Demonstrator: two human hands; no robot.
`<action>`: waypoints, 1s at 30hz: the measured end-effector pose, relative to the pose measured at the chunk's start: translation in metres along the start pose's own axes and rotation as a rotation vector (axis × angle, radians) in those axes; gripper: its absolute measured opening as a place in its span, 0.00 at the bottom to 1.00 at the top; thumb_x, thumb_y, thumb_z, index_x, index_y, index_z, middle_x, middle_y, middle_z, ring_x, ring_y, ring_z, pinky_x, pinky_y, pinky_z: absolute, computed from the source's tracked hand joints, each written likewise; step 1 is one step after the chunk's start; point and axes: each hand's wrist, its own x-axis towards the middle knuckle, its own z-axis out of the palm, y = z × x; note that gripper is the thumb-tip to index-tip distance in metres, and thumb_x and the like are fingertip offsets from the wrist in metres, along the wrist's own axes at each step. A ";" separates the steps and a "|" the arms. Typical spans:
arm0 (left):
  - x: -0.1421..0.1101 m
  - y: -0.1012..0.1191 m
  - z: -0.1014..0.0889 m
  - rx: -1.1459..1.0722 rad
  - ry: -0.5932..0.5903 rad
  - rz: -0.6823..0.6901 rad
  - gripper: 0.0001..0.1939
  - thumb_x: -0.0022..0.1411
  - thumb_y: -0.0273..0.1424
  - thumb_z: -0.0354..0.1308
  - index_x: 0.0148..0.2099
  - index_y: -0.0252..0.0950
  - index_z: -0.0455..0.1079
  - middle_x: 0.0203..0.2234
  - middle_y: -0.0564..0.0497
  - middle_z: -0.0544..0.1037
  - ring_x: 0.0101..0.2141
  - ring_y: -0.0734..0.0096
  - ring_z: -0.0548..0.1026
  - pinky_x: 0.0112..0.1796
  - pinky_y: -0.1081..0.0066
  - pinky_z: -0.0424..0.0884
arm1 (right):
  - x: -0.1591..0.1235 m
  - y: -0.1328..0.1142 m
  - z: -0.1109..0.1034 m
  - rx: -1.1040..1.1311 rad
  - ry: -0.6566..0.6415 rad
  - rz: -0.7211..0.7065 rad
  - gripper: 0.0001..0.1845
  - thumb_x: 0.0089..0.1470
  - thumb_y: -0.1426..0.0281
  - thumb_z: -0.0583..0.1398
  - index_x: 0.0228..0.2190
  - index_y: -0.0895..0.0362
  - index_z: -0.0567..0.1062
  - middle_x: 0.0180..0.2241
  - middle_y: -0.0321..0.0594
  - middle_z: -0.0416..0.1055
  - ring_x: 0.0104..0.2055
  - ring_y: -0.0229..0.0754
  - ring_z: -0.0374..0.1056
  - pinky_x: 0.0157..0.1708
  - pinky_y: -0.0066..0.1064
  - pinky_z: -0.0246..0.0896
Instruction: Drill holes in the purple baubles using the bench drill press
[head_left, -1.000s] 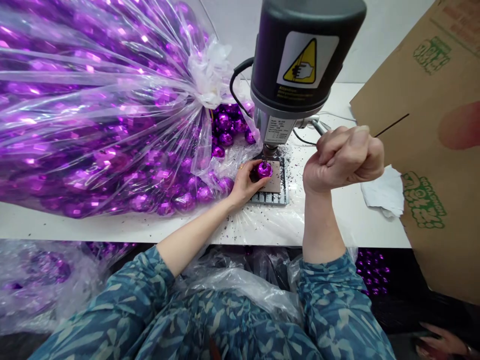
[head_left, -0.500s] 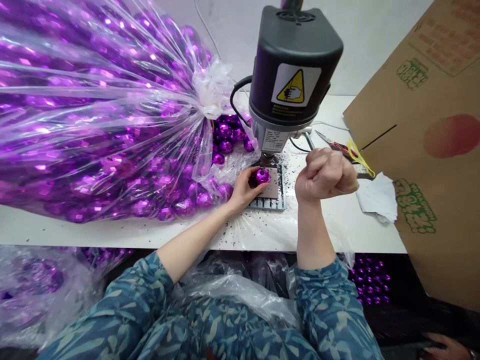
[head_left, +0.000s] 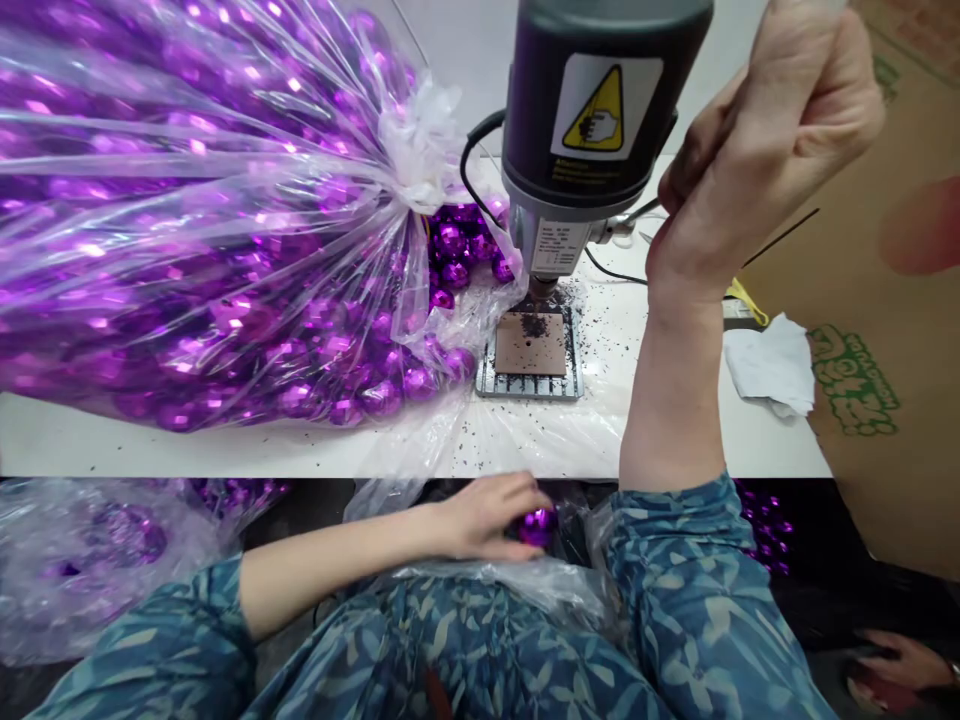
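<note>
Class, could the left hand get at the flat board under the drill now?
Probably yes: only the table edge and clear plastic lie between the left hand and the board, but that hand seems to hold a purple ball.

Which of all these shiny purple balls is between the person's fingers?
The lone purple ball at the left hand, between its thumb and fingers, below the front edge of the white table. The other balls lie bunched together, away from that hand.

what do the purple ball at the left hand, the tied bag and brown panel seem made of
Purple ball: shiny metallic coating, from its bright reflections; core possibly plastic. Tied bag: apparently glossy plastic film, see-through and creased. Brown panel: likely matte cardboard, given its colour and printed lettering.
</note>
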 end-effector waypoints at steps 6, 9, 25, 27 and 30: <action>0.006 -0.015 -0.024 0.181 0.012 0.072 0.14 0.73 0.37 0.53 0.58 0.46 0.71 0.47 0.43 0.81 0.43 0.59 0.79 0.44 0.61 0.75 | 0.000 -0.005 0.001 -0.043 0.002 0.000 0.27 0.63 0.78 0.54 0.17 0.50 0.50 0.09 0.23 0.47 0.11 0.27 0.40 0.16 0.29 0.34; 0.053 -0.052 -0.092 0.254 0.380 -0.112 0.16 0.73 0.27 0.46 0.54 0.42 0.73 0.42 0.43 0.80 0.45 0.57 0.78 0.48 0.55 0.75 | 0.001 -0.005 -0.001 -0.064 0.002 0.024 0.27 0.64 0.77 0.54 0.16 0.51 0.50 0.09 0.23 0.47 0.11 0.26 0.41 0.15 0.29 0.32; 0.080 -0.081 -0.169 -0.054 0.685 -0.391 0.24 0.68 0.38 0.61 0.64 0.46 0.69 0.48 0.43 0.76 0.44 0.58 0.79 0.49 0.53 0.77 | -0.002 0.005 -0.006 0.037 -0.013 -0.039 0.29 0.50 0.48 0.63 0.18 0.49 0.51 0.11 0.24 0.47 0.12 0.30 0.39 0.16 0.35 0.32; 0.075 -0.064 -0.155 -0.369 0.688 -0.372 0.23 0.71 0.44 0.58 0.65 0.48 0.68 0.46 0.44 0.79 0.42 0.60 0.80 0.45 0.54 0.79 | -0.002 0.003 -0.005 -0.036 -0.003 -0.022 0.28 0.57 0.55 0.61 0.19 0.49 0.50 0.11 0.24 0.46 0.13 0.30 0.38 0.17 0.34 0.33; 0.074 -0.053 -0.133 -0.772 0.665 -0.445 0.25 0.72 0.54 0.51 0.60 0.46 0.71 0.44 0.42 0.82 0.41 0.58 0.82 0.42 0.53 0.81 | -0.002 -0.001 -0.003 -0.191 0.002 0.032 0.26 0.66 0.71 0.52 0.19 0.51 0.47 0.11 0.23 0.43 0.13 0.29 0.38 0.17 0.31 0.36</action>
